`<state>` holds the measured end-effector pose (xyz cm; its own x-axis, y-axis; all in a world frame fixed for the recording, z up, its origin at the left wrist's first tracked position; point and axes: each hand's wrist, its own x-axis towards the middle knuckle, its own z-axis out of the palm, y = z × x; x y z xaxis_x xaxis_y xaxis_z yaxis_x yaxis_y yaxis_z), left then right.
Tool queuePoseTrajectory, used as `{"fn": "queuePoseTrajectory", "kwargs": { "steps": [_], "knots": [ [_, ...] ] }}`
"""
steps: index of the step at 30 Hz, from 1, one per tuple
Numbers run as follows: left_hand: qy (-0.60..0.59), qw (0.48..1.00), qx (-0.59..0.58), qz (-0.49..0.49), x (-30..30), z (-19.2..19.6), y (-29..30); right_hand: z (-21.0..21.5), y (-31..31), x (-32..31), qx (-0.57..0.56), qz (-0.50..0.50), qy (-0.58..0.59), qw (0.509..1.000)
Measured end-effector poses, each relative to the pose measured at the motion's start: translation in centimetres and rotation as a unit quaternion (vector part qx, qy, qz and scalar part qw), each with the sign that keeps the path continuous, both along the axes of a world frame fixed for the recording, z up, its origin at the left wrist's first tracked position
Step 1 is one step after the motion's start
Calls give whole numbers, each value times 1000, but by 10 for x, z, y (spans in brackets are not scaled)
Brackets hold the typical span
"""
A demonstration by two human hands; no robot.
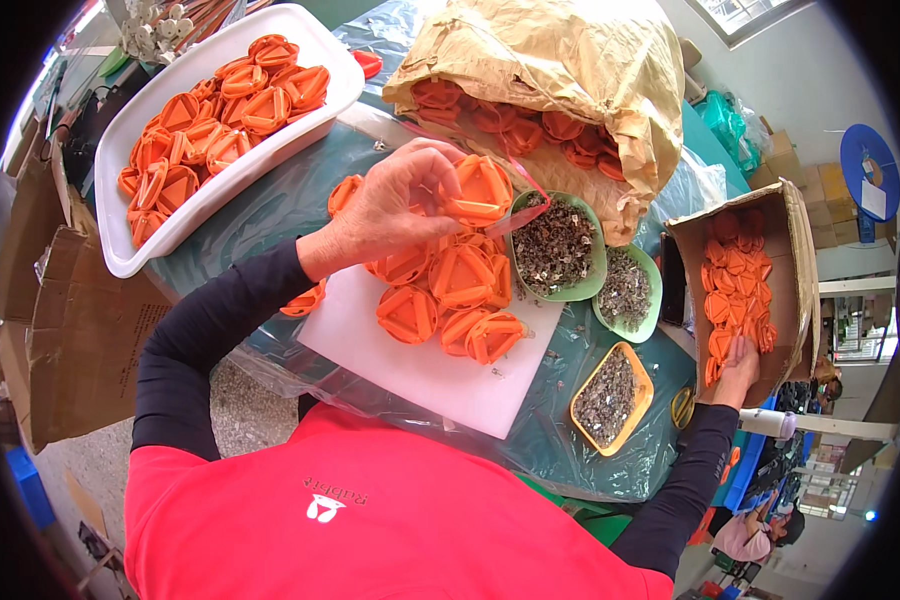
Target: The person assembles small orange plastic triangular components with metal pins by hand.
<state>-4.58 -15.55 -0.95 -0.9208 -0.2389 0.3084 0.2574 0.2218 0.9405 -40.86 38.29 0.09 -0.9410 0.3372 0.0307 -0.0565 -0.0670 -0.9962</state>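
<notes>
On the table, by the pile: left hand (395,205) holds one orange part (478,190) up over the heap.
Left fingers: bent and pinched shut on the orange part, thumb under, the others curled on top.
Held part: round, orange plastic, with a raised triangle shape in the middle (like a little wheel). It sits just above the pile of orange parts (450,295) and beside the big green bowl (558,246).
Pile: many of the same orange parts lie heaped on a white board (440,375), some flat, some tipped on edge.
Right hand (738,365): reaches into the cardboard box (795,280) at the right side, well apart from the left hand.
Right fingers: they touch the orange parts stacked in the box; I cannot tell if they are open or closed on one.
Box: open top, tilted, with orange parts in neat rows inside.
Bowls: the big green bowl and a small green bowl (627,290) hold tiny grey metal bits; an orange tray (612,398) near the right arm holds more.
White tub (220,125): far left, full of orange parts.
Paper sack (560,70): brown, open at the front, more orange parts spill from it.
Table cover (270,205): clear plastic over dark green.
</notes>
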Motion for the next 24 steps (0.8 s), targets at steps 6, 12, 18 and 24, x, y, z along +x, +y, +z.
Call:
{"fn": "queuePoseTrajectory", "kwargs": {
  "steps": [6,12,18,24],
  "knots": [
    [59,998,4,15,-10,-3,15,26,-194,136,134,271,-8,953],
    [18,1000,-20,-7,-5,16,31,46,-330,230,117,617,-40,777],
    [-6,999,-34,-10,-3,11,29,38,-347,233,61,622,-57,778],
    [-24,999,20,-30,-9,9,27,39,-347,227,50,626,-86,773]
  ]
}}
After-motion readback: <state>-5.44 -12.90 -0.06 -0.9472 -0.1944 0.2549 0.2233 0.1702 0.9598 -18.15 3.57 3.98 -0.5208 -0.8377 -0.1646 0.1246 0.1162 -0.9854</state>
